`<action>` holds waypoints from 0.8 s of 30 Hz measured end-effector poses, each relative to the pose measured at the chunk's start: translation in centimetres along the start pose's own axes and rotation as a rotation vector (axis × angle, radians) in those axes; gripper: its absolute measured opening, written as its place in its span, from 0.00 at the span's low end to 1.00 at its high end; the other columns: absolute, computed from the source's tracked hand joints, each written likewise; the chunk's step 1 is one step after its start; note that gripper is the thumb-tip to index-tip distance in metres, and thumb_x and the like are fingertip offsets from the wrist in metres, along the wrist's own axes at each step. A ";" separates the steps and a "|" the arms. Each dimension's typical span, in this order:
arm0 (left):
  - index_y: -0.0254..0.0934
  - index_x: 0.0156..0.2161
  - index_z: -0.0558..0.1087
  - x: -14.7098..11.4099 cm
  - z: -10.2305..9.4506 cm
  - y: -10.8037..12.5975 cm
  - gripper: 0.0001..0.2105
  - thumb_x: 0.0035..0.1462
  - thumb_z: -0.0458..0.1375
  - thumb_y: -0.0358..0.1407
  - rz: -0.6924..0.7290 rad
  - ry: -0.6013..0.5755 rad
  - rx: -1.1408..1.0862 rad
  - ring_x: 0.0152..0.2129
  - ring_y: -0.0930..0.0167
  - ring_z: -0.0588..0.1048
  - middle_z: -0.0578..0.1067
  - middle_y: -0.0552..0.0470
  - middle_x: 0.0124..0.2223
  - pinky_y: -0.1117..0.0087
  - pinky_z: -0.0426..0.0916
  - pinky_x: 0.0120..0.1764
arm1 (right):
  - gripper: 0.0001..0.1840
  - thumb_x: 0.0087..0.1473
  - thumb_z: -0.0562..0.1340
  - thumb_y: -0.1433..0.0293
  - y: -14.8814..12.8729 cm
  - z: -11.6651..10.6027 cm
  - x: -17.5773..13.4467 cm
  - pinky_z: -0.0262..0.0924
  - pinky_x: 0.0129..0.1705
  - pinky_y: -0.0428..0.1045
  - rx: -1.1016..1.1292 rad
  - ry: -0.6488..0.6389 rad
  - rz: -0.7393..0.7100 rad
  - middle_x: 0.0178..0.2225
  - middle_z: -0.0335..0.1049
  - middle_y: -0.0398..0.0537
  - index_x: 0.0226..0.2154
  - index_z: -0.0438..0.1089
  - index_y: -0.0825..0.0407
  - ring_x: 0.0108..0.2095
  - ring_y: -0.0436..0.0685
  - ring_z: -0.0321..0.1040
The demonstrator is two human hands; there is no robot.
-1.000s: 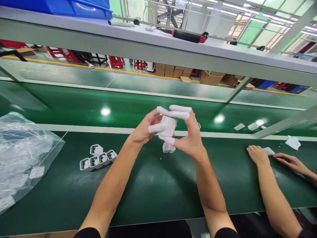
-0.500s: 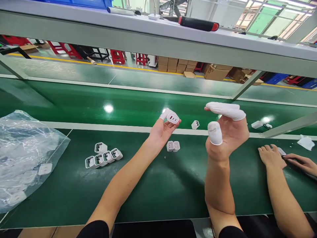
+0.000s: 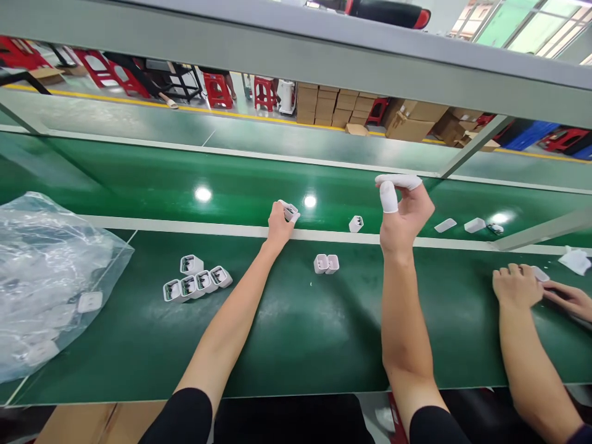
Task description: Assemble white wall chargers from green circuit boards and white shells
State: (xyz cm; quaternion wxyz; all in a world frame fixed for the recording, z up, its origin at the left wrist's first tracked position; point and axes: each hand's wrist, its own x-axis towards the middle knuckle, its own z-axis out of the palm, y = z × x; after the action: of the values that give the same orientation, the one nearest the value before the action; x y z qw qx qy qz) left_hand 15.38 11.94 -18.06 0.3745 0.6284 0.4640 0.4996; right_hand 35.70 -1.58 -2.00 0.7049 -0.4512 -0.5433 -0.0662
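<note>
Beyond the grey shelf (image 3: 277,46) that crosses your view, the workshop floor shows red stools (image 3: 265,92) and stacked cardboard boxes (image 3: 329,106), and a black-and-red handle (image 3: 388,13) lies on top of the shelf. Below it runs a glossy green strip (image 3: 240,179), parted by a white edge (image 3: 222,229) from the green desk (image 3: 296,345) in front of you. Your left hand (image 3: 281,223) reaches forward to that edge, its grip narrowed around a white casing (image 3: 290,211), the casing's open end partly visible between your fingers and white-covered thumb; you hold it at the green strip, though I cannot tell whether it touches the surface. Your right hand (image 3: 403,206) is raised, its grip empty, with the thumb and fingers in white covers (image 3: 388,198) and the thumb tip close up against the bent fingers; I cannot tell whether they touch. Between your hands, a single casing (image 3: 356,224) stands on the green strip, and a touching pair of casings (image 3: 320,266) stands nearer you on the desk. Left of your forearm, five casings (image 3: 190,288) sit clustered, dark parts inside them, with a clear plastic bag (image 3: 50,277) of white pieces farther left. At your right, a co-worker's hands (image 3: 517,287) are at a white piece (image 3: 540,274).
</note>
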 end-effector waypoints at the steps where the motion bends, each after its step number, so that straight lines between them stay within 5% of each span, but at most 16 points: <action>1: 0.41 0.41 0.70 0.2 -0.2 -0.7 0.14 0.59 0.70 0.25 0.011 0.001 0.034 0.36 0.70 0.76 0.76 0.52 0.45 0.65 0.74 0.45 | 0.11 0.68 0.71 0.57 0.6 0.0 0.0 0.77 0.51 0.62 0.006 -0.005 0.022 0.38 0.81 0.44 0.39 0.80 0.46 0.42 0.59 0.80; 8: 0.41 0.41 0.68 1.0 -0.6 -3.2 0.15 0.60 0.70 0.27 -0.003 0.086 0.140 0.39 0.67 0.77 0.73 0.50 0.47 0.60 0.75 0.48 | 0.15 0.68 0.71 0.52 1.7 0.2 -0.2 0.77 0.53 0.62 -0.007 -0.024 0.048 0.37 0.80 0.44 0.37 0.79 0.45 0.42 0.60 0.80; 12: 0.42 0.53 0.67 1.2 -0.5 -3.4 0.26 0.55 0.75 0.30 -0.027 0.207 0.183 0.53 0.60 0.77 0.69 0.44 0.58 0.53 0.75 0.57 | 0.14 0.69 0.70 0.54 0.7 0.3 -0.3 0.77 0.53 0.63 -0.032 -0.044 0.049 0.38 0.80 0.46 0.38 0.79 0.46 0.43 0.61 0.80; 16: 0.39 0.59 0.66 0.9 -0.1 -3.2 0.29 0.59 0.74 0.38 0.161 0.338 0.271 0.59 0.53 0.75 0.68 0.37 0.61 0.48 0.73 0.61 | 0.11 0.69 0.70 0.57 0.6 0.1 -0.3 0.75 0.53 0.63 -0.008 -0.045 0.037 0.39 0.80 0.46 0.40 0.79 0.47 0.43 0.61 0.79; 20: 0.38 0.56 0.71 -0.1 1.0 -2.9 0.16 0.69 0.66 0.41 0.431 0.221 0.349 0.57 0.53 0.77 0.71 0.36 0.56 0.50 0.75 0.58 | 0.10 0.69 0.69 0.58 2.5 -0.2 -0.4 0.74 0.54 0.61 -0.034 -0.122 0.093 0.39 0.80 0.45 0.39 0.79 0.46 0.43 0.60 0.79; 24: 0.38 0.50 0.74 -1.1 2.4 -2.8 0.07 0.72 0.62 0.38 0.534 -0.061 0.390 0.46 0.60 0.81 0.75 0.41 0.50 0.60 0.76 0.47 | 0.10 0.68 0.70 0.58 6.6 -0.3 -1.5 0.74 0.53 0.60 -0.198 -0.392 0.249 0.43 0.83 0.46 0.43 0.81 0.46 0.43 0.59 0.79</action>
State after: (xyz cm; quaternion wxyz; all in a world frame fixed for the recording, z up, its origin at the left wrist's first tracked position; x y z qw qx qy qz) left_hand 17.08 11.66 -21.58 0.1169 0.8023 0.3583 0.4629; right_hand 39.17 1.48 -6.93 0.5414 -0.5856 -0.6006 0.0572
